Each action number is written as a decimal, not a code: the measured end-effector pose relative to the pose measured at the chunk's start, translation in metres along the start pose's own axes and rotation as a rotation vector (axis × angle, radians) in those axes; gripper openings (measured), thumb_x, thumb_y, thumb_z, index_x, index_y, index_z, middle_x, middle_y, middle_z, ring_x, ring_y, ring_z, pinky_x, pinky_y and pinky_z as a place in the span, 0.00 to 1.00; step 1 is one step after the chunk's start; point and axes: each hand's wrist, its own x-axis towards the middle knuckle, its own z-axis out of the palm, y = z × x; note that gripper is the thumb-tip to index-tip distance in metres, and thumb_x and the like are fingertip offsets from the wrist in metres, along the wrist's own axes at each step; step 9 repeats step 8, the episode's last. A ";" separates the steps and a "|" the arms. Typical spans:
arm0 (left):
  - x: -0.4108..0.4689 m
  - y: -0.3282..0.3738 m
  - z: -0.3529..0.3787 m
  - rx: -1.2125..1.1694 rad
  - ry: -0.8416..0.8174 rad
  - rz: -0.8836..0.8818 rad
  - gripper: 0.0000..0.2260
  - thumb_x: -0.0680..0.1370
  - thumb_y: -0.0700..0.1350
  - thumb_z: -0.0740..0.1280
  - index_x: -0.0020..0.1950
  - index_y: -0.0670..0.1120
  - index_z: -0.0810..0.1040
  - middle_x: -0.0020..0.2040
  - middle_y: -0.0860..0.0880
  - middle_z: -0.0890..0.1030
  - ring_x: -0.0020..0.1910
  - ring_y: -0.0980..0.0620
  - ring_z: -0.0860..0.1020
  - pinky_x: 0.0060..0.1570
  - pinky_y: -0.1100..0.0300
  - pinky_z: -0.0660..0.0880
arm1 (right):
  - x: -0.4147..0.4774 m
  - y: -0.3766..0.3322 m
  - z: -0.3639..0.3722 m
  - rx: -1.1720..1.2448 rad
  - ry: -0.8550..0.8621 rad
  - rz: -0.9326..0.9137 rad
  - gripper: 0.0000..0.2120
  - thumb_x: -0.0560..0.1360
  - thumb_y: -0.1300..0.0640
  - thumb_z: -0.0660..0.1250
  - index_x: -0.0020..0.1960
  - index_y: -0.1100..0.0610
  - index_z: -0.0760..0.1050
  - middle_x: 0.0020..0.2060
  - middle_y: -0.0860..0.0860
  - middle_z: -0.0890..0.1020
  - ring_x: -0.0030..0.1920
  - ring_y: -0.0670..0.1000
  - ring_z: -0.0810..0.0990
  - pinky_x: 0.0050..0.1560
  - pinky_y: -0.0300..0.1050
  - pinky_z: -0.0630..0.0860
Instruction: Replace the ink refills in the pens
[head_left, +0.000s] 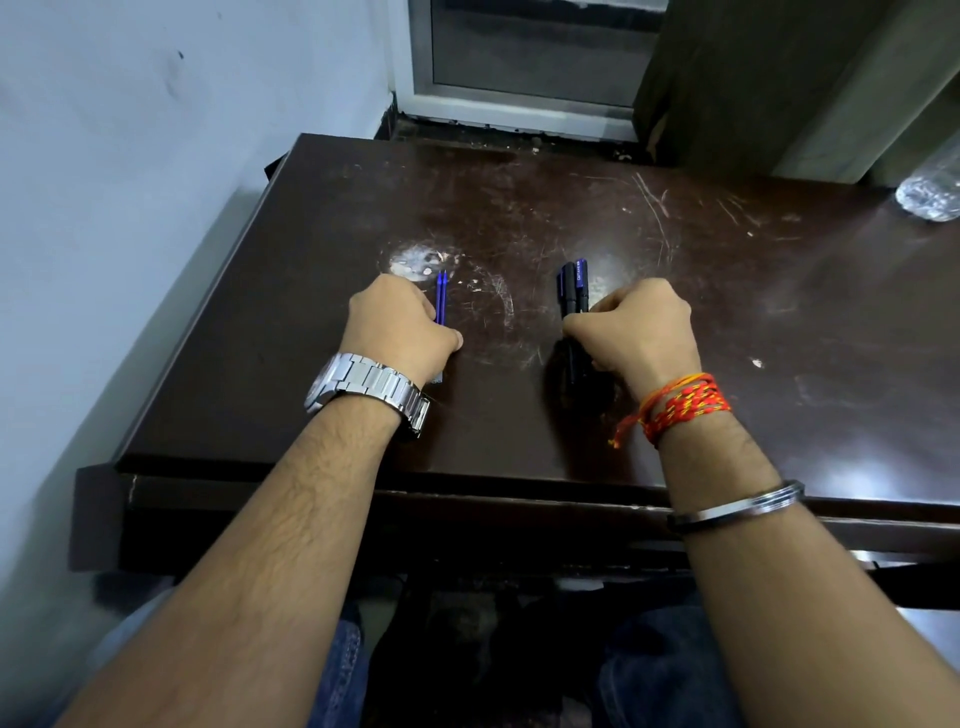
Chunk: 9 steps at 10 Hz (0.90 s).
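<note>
Two thin blue ink refills (441, 296) lie side by side on the dark brown table (727, 312), pointing away from me. My left hand (397, 327), with a metal watch on its wrist, rests curled over their near ends and touches them. A bunch of dark blue and black pens (574, 291) lies to the right. My right hand (639, 327), with red threads at the wrist, is closed around the middle of these pens; their near ends show under my palm.
A clear plastic water bottle (932, 192) lies at the table's far right. A wall runs along the left side and a window frame (519, 104) stands behind the far edge. The table's front edge is near my knees.
</note>
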 end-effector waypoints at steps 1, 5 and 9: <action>0.001 -0.001 0.001 -0.001 0.006 0.008 0.08 0.68 0.44 0.77 0.43 0.42 0.84 0.35 0.52 0.77 0.35 0.56 0.73 0.33 0.66 0.68 | 0.000 0.000 0.000 -0.014 0.006 -0.012 0.11 0.66 0.54 0.72 0.43 0.62 0.83 0.39 0.58 0.84 0.44 0.57 0.84 0.43 0.45 0.81; 0.002 -0.003 0.001 -0.019 -0.015 0.036 0.05 0.70 0.43 0.75 0.43 0.44 0.83 0.36 0.48 0.83 0.25 0.65 0.72 0.21 0.75 0.64 | 0.001 0.003 0.006 -0.078 0.018 -0.076 0.14 0.67 0.53 0.72 0.46 0.64 0.81 0.45 0.61 0.83 0.46 0.58 0.83 0.41 0.42 0.77; 0.002 -0.003 -0.001 -0.027 0.027 0.004 0.11 0.68 0.51 0.77 0.32 0.47 0.80 0.30 0.55 0.76 0.28 0.64 0.69 0.26 0.70 0.61 | -0.001 0.002 0.005 -0.078 0.161 -0.145 0.13 0.69 0.52 0.67 0.35 0.63 0.74 0.31 0.58 0.77 0.31 0.58 0.76 0.34 0.43 0.72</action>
